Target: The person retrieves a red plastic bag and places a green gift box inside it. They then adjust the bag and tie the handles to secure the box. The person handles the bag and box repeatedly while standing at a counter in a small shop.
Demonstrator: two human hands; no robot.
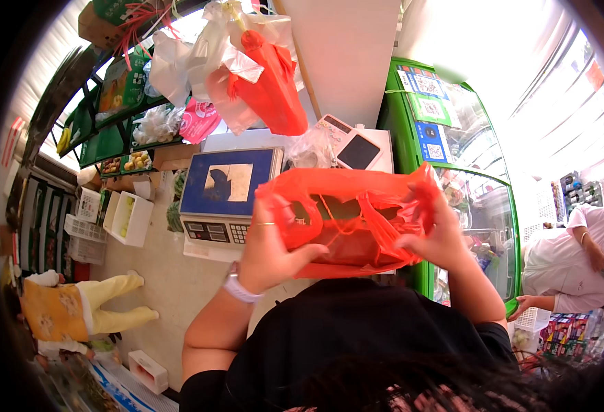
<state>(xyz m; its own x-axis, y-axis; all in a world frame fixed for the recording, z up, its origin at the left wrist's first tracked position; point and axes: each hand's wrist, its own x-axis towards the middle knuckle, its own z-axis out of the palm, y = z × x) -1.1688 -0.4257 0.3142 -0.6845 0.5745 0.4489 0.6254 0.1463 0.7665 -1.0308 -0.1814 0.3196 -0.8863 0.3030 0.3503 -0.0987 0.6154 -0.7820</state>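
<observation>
A red plastic bag point(333, 180) is spread between my two hands, its mouth facing up towards me. My left hand point(271, 250) grips the bag's left side, thumb pointing inward. On the other side, my right hand point(438, 234) has its fingers behind the red film and its thumb over the rim. Inside sits a dark box-like item point(346, 242), mostly covered by the film; a thin orange cord point(340, 226) loops across it. Just beyond the bag stands a digital weighing scale point(230, 183) with a blue platform and a keypad.
A white device with a dark screen point(359, 152) stands behind the bag. Red and clear plastic bags point(276, 82) hang above. A green-framed glass-door fridge point(508, 232) is at right, a person in pink point(565, 262) beside it. At left are another person point(60, 311) and white crates point(132, 219).
</observation>
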